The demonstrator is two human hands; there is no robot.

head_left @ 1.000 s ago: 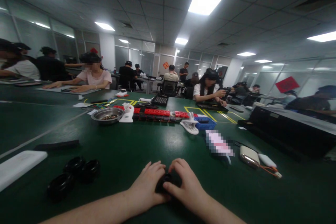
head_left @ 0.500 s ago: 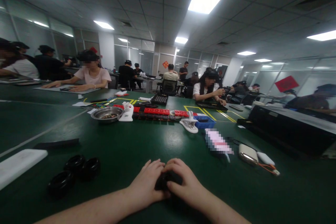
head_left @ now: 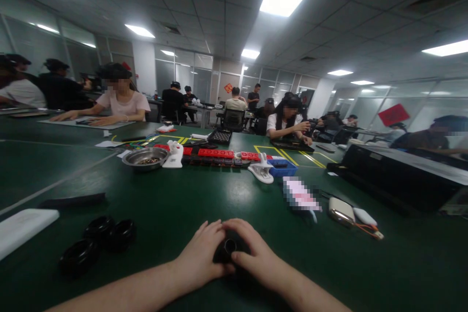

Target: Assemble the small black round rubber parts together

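Near the front middle of the green table (head_left: 164, 234), a dark round part (head_left: 230, 246) with a ring-shaped opening sits between my hands. My left hand (head_left: 201, 251) is wrapped round its left side. From the right, my right hand (head_left: 254, 248) curls over it, thumb near the ring and fingers touching the left fingertips. The underside of the part is hidden by my hands and shadow. Several black rings lie on the table to the left, one of them (head_left: 78, 255) nearest the front.
A metal bowl (head_left: 146, 158), red blocks (head_left: 215, 154), a white clip (head_left: 261, 169) and a blue tray (head_left: 283, 167) stand farther back. At the left lies a white slab (head_left: 25, 229); a black box (head_left: 395, 175) is at the right. People sit across the table.
The ring-shaped opening of the dark part now shows between my hands, where it was hardly visible before. My hands have barely moved. The whole view has shifted slightly.
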